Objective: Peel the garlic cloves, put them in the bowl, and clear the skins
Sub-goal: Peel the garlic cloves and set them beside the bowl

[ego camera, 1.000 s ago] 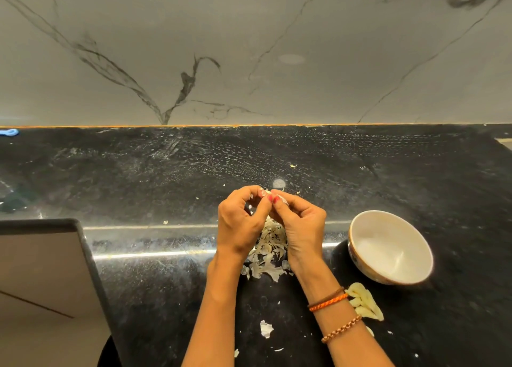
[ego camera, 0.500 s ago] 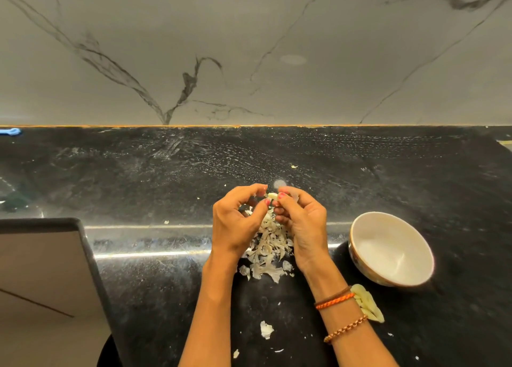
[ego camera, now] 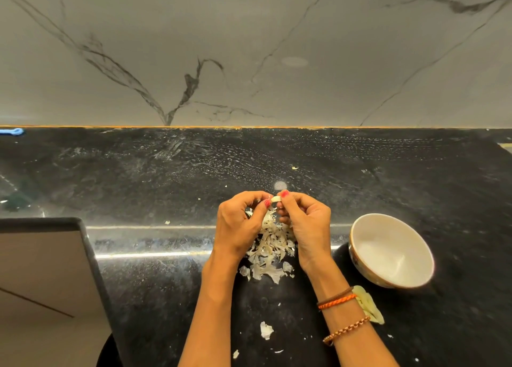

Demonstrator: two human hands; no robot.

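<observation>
A small pale garlic clove [ego camera: 276,199] is pinched between the fingertips of my left hand [ego camera: 238,224] and my right hand [ego camera: 306,222], raised above the black counter. Beneath and between my hands lies a heap of papery garlic skins [ego camera: 270,251]. A white bowl [ego camera: 392,251] stands tilted at the right, nothing visible inside it. Several pale garlic cloves [ego camera: 370,305] lie just in front of the bowl, partly hidden behind my right wrist.
Loose skin scraps [ego camera: 266,330] lie near the front between my forearms. The black counter [ego camera: 166,172] runs back to a marble wall. At the left, the counter edge [ego camera: 91,255] drops to a lower brown surface. A blue object [ego camera: 12,131] sits at the far left.
My hands have stayed over the skin heap, working the clove at their fingertips. More of the pale clove now shows between them. The right forearm shifted slightly right, covering more of the cloves by the bowl.
</observation>
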